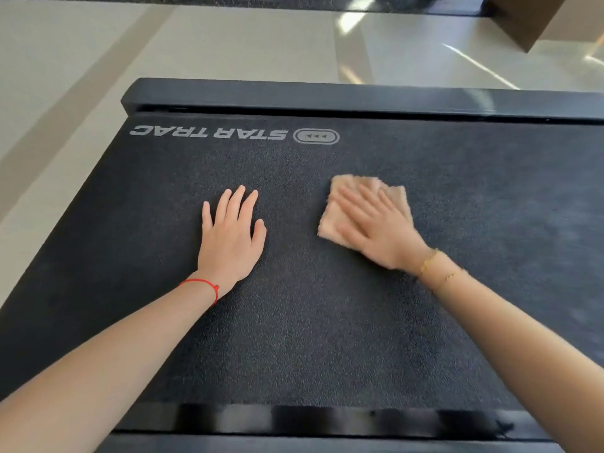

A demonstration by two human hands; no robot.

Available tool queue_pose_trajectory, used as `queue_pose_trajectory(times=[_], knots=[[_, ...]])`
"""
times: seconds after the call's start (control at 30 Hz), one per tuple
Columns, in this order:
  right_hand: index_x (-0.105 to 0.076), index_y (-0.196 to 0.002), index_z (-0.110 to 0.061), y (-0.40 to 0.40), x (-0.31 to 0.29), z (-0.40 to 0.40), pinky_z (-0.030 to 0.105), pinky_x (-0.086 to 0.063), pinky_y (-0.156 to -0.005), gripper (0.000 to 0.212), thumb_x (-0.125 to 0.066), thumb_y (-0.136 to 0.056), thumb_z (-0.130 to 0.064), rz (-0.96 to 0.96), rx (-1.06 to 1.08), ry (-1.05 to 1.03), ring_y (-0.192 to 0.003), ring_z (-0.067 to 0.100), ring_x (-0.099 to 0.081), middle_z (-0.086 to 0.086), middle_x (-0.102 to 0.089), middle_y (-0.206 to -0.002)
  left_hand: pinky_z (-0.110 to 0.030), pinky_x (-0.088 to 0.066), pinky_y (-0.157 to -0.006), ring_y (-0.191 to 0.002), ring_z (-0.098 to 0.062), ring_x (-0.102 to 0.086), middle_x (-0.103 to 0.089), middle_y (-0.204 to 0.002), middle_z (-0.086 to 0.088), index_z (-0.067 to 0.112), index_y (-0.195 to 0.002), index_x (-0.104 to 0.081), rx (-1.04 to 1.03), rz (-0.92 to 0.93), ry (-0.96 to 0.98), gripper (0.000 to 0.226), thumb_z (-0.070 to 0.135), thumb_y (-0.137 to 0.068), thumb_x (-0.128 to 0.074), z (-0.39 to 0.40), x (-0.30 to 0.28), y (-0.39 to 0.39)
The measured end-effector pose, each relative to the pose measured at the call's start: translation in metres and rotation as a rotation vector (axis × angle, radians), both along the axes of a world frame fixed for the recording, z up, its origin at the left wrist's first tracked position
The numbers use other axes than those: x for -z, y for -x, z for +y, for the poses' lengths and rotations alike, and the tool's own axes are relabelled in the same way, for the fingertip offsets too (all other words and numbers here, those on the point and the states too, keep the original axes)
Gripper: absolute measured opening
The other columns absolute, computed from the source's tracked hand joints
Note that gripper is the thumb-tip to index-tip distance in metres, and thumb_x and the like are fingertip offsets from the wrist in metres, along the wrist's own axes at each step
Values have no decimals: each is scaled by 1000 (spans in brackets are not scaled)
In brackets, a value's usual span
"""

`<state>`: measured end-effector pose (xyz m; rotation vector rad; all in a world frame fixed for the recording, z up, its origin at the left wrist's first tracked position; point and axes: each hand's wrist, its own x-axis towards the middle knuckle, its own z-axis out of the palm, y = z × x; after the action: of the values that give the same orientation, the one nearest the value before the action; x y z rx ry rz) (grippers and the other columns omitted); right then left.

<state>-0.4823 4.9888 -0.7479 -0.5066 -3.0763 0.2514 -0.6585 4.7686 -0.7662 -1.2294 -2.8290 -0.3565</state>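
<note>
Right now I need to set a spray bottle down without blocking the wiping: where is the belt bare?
The middle is crowded: left hand flat on the belt, right hand pressing the cloth. Bare patches: the near belt between both arms, the far right beyond the cloth, and the strip between the STAR TRAC logo and the hands.
</note>
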Motion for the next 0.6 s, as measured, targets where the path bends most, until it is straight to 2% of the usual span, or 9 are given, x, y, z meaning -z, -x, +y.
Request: queue_pose_trajectory(times=[0.1, 0.17, 0.37, 0.47, 0.53, 0.6], knots=[[-7, -157, -34, 19, -1, 25, 41, 7, -123, 58, -26, -104, -49, -36, 210, 35, -153, 19, 3, -13, 1, -165, -55, -9, -122, -152, -23, -14, -22, -163, -3, 20, -155, -27, -2, 4, -6, 58, 39, -100, -28, 0, 0, 1], [-6, -158, -33, 22, 2, 12, 43, 7, -123, 58, -24, -105, -47, -23, 239, 35, -153, 21, 4, -12, 1, -165, -56, -9, -122, -152, -23, -14, -22, -163, -3, 20, -155, -27, -3, -6, -8, 58, 39, -100, -28, 0, -1, 1], [-4, -157, -36, -30, 3, -73, 39, 10, -123, 58, -22, -104, -51, 6, -106, 42, -152, 14, 11, -18, 3, -164, -55, -9, -122, -152, -23, -13, -21, -163, -4, 20, -155, -25, 5, -4, -6, 56, 36, -102, -30, -1, -2, -1], [-5, -156, -39, -58, 2, -80, 36, 9, -123, 58, -21, -102, -55, 9, -190, 47, -152, 11, 8, -19, -1, -164, -54, -8, -122, -152, -23, -12, -19, -164, -4, 20, -156, -23, 4, -3, 1, 57, 37, -102, -28, -1, -2, -2], [-8, -156, -41, -62, 1, -54, 37, 6, -123, 58, -21, -101, -57, 5, -113, 15, -152, 12, 4, -20, -3, -163, -54, -8, -123, -152, -23, -11, -18, -164, -3, 21, -157, -21, 5, -7, 10, 57, 38, -103, -27, -2, -2, -2], [-11, -156, -39, -54, 0, -16, 37, 6, -122, 58, -25, -102, -54, -6, 60, -9, -153, 16, 1, -18, -3, -163, -54, -7, -123, -153, -23, -11, -17, -165, -3, 21, -157, -20, 5, -10, 16, 57, 37, -103, -27, -2, -2, -1]])
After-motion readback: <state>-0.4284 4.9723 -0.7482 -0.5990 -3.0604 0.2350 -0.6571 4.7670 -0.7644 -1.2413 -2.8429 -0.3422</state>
